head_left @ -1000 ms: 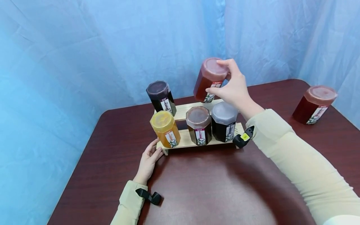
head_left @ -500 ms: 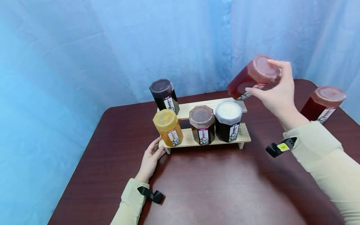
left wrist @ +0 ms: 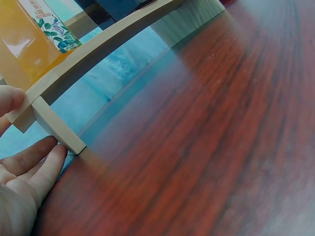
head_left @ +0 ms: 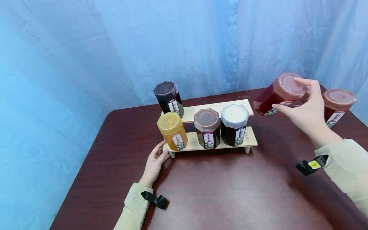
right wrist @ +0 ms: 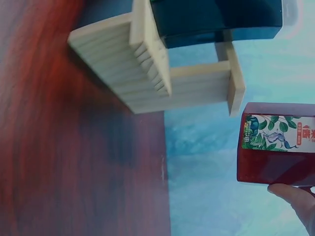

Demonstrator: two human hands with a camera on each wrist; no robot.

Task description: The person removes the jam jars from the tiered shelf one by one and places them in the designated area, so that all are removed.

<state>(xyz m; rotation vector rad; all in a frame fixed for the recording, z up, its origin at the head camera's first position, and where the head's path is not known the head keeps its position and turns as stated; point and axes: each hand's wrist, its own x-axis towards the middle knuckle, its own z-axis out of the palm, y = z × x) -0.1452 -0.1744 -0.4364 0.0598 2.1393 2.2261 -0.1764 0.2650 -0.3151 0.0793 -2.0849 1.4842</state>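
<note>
My right hand (head_left: 309,111) holds a tilted jar of red contents (head_left: 284,91) by its lid and side, in the air right of a two-step wooden rack (head_left: 250,137). In the right wrist view, the labelled red jar (right wrist: 275,167) is apart from the rack, a finger along its side. At the rack's front left corner, my left hand (head_left: 153,164) grips the end, beside a yellow-lidded jar (head_left: 172,131). In the left wrist view, fingers (left wrist: 47,169) touch the rack's leg. On the lower step also stand a brown-lidded jar (head_left: 207,127) and a white-lidded jar (head_left: 234,124).
A dark-lidded jar (head_left: 169,99) stands at the left of the upper step. Another red jar (head_left: 337,105) stands on the dark wooden table (head_left: 224,185) at far right, partly behind my right hand. Blue curtains (head_left: 143,48) hang behind the table.
My right hand has carried the red jar from above the upper step to the right, then lower, past the rack's end. My left hand has stayed at the rack's left corner.
</note>
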